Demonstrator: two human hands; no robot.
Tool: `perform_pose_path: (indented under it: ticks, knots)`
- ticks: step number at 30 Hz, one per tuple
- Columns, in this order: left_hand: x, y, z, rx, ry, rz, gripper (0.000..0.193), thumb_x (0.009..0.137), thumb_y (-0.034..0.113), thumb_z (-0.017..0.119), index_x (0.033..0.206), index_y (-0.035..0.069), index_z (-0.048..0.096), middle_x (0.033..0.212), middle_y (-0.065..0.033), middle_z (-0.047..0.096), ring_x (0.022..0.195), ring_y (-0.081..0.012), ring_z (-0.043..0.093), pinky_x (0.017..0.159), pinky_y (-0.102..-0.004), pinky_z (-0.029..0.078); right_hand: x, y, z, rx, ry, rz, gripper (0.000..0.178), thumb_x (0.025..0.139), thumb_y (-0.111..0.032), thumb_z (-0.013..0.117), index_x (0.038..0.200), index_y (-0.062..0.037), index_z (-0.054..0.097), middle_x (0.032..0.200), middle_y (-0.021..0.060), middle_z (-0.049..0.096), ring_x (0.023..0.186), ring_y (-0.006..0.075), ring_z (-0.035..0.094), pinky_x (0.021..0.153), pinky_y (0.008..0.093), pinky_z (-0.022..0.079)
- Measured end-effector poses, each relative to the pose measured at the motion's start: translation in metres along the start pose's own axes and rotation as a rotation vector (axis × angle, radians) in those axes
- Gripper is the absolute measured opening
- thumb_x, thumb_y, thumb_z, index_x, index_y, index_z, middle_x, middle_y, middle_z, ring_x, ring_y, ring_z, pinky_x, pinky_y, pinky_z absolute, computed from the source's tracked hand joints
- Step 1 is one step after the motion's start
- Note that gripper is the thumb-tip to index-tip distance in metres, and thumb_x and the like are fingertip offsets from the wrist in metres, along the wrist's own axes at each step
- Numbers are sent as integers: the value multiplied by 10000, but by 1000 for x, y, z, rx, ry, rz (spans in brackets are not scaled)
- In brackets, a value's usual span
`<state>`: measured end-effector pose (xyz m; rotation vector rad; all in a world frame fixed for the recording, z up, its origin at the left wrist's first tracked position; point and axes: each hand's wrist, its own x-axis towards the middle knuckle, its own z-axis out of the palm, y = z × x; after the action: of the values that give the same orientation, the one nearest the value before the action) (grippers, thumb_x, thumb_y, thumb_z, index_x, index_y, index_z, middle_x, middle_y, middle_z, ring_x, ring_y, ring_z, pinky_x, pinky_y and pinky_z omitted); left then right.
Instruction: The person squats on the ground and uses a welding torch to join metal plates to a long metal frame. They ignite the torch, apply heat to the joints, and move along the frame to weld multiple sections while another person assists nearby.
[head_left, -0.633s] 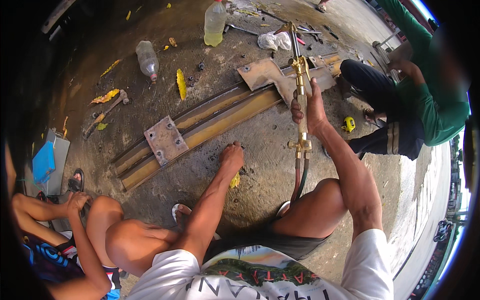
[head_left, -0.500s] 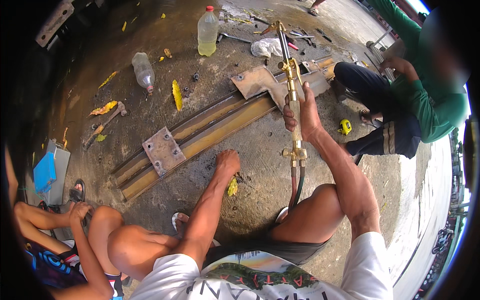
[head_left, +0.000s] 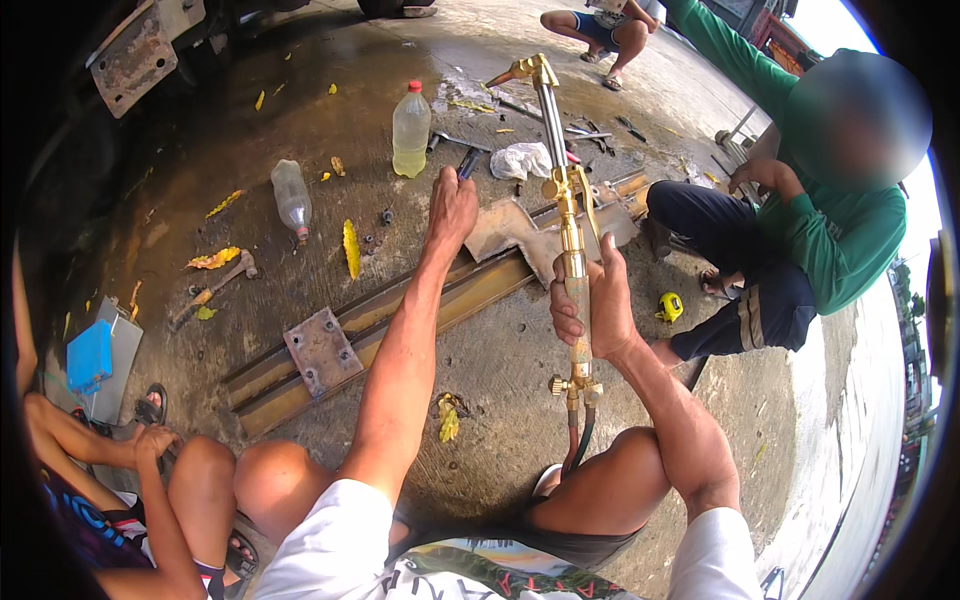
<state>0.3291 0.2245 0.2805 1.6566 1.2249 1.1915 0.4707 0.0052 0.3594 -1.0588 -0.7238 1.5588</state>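
Observation:
My right hand is wrapped round the handle of a brass cutting torch, which I hold upright. Its bent nozzle points to the upper left, and two hoses run down from its valves toward my leg. My left hand is closed, stretched out left of the torch head. From its fingers sticks a small dark-blue, lighter-like thing; its exact kind is unclear. Below and beside my hands lie long rusty steel bars with a drilled square plate and an angular plate on them.
A bottle of yellowish liquid, a clear bottle, a hammer and a white cloth lie or stand beyond the steel. Right of the torch are a yellow tape measure and a crouching person in green. Another person's knees are at left.
My left hand has risen from near the ground to beside the angular plate, and the small dark thing now shows in it. The torch has shifted slightly left and down in view.

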Motion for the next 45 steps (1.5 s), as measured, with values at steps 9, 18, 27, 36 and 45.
perform_pose_path:
  ticks: [9, 18, 27, 36, 45]
  knots:
    - [80, 34, -2, -302, 192, -70, 515, 790, 392, 718, 1129, 29, 583, 983, -63, 572, 864, -204, 548, 686, -340, 482, -10, -2, 4, 24, -72, -12, 781, 925, -819, 201, 948, -98, 500, 558, 37, 415, 355, 154, 363, 348, 307, 339]
    - [79, 88, -7, -135, -23, -113, 795, 695, 732, 730, 761, -58, 669, 764, -158, 616, 788, -280, 601, 752, -467, 488, -14, -6, -10, 26, -31, -27, 775, 922, -820, 206, 942, -98, 486, 567, 30, 406, 363, 146, 365, 354, 299, 338]
    - [40, 24, 51, -330, -120, -528, 702, 714, 715, 727, 911, 71, 528, 640, 45, 294, 503, -98, 290, 455, -313, 295, 3, -16, -27, 44, -13, -108, 744, 923, -814, 223, 950, -106, 450, 582, 10, 397, 369, 112, 357, 351, 266, 342]
    - [32, 31, 60, 65, -60, -365, 1101, 690, 800, 688, 1121, -210, 619, 1098, -264, 645, 979, -339, 605, 872, -470, 479, 4, 5, -84, 133, -52, -84, 738, 929, -807, 217, 943, -102, 437, 578, -2, 384, 364, 99, 337, 337, 257, 328]
    - [81, 101, 71, 313, -11, -228, 820, 713, 739, 681, 788, -78, 663, 772, -155, 608, 648, -245, 592, 588, -424, 455, -1, 29, -106, 240, -200, -106, 738, 937, -800, 198, 928, -99, 427, 546, -9, 369, 355, 96, 326, 332, 268, 350]
